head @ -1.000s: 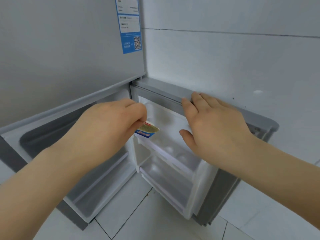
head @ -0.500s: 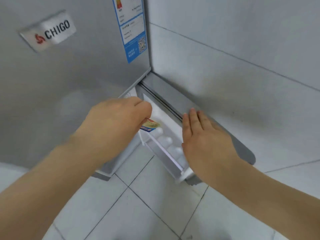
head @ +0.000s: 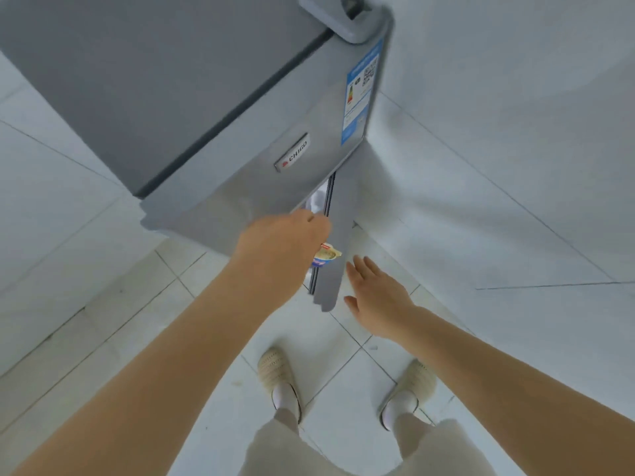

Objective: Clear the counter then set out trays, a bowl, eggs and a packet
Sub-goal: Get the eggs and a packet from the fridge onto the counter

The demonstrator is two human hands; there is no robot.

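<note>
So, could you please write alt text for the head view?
Left hand pinches a small blue-and-yellow packet before a grey fridge's nearly shut lower door; the open right hand hovers beside it.

Person seen from above: bare forearms, no sleeves; beige shorts point(head: 309, 451); white socks point(head: 287, 395); woven beige slippers point(head: 273, 367).

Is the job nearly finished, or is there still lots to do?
Not nearly, it seems. Done: the left hand has got the small red, white and blue packet. In hand: the lower door of the grey fridge is almost shut, with the open right hand beside it. Left: carrying the packet to the counter; no counter, trays, bowl or eggs show here.
</note>
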